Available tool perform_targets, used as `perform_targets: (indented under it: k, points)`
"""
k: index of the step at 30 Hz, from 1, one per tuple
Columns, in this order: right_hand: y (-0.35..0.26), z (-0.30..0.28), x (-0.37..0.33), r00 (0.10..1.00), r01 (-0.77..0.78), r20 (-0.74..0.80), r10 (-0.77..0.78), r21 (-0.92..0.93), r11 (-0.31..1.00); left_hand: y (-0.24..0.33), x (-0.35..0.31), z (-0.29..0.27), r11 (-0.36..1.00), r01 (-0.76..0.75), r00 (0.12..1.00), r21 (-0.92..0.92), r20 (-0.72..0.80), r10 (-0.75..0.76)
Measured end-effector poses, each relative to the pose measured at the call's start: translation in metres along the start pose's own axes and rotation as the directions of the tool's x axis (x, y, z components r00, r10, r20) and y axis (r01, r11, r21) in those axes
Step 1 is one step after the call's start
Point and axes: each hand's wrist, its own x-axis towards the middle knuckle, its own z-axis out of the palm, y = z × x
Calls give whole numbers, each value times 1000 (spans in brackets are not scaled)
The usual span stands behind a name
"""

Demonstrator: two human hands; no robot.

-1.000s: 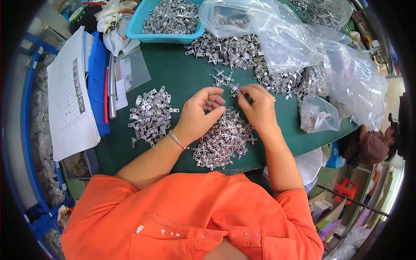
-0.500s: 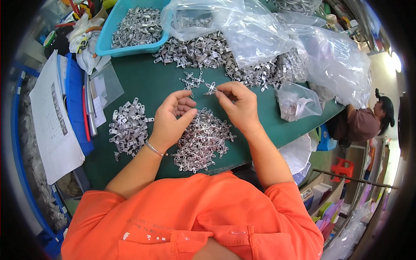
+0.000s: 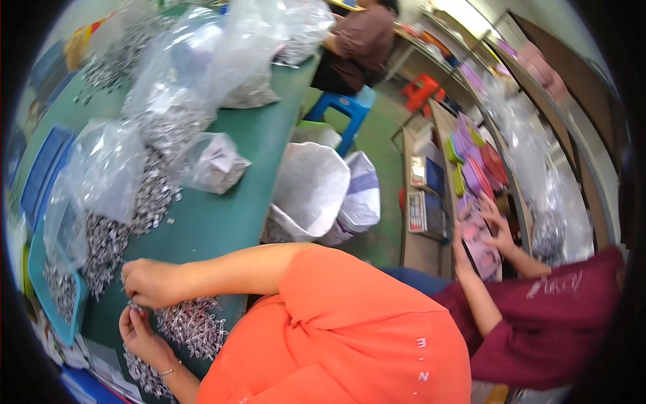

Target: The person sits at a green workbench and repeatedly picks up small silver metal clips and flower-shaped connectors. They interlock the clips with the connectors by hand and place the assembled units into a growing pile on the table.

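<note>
At the lower left, my right hand [image 3: 149, 283] is closed in a pinch over the green table. My left hand [image 3: 142, 340] is just below it, fingertips drawn up around a small silvery metal piece [image 3: 135, 306]. The two hands meet at this piece, whose shape is blurred and partly covered by fingers. Beside them lies a heap of silvery, flower-shaped metal links [image 3: 192, 328]. Past my left wrist is a smaller heap of metal clips [image 3: 147, 377], partly hidden by the arm.
A turquoise basket [image 3: 79, 306] and a long heap of metal clips [image 3: 104, 252] flank my hands. Clear plastic bags [image 3: 178, 74] cover part of the green table [image 3: 208, 222]. White sacks [image 3: 313, 188] stand by its edge. At right, a person [image 3: 545, 310] holds a phone; another sits farther back.
The view has swung to the right, so my hands now show at the lower left. They have come together, and the person with the phone has come into sight.
</note>
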Motion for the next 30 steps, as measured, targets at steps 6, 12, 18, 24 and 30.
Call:
perform_targets:
  k: [6, 12, 18, 24, 30]
  points:
    - [-4, 12, 9, 996, -73, 42, 73, -1, 997, 1, 9, -10, 999, 35, 999, 15, 40, -36]
    - [-18, 9, 2, 996, 32, -90, -26, 58, 998, 11, 3, 7, 1000, -16, 994, 0, 106, 16]
    - [-16, 9, -1, 992, 79, -98, -74, 47, 996, 6, 4, 2, 1000, 11, 988, 3, 151, -12]
    - [-18, 6, -5, 997, 36, -66, -34, 35, 999, 10, 0, 7, 1000, 10, 988, 6, 153, -11]
    - [-23, 2, -6, 998, 47, -36, -47, 9, 999, 8, 1, 3, 1000, -28, 983, 12, 181, 26]
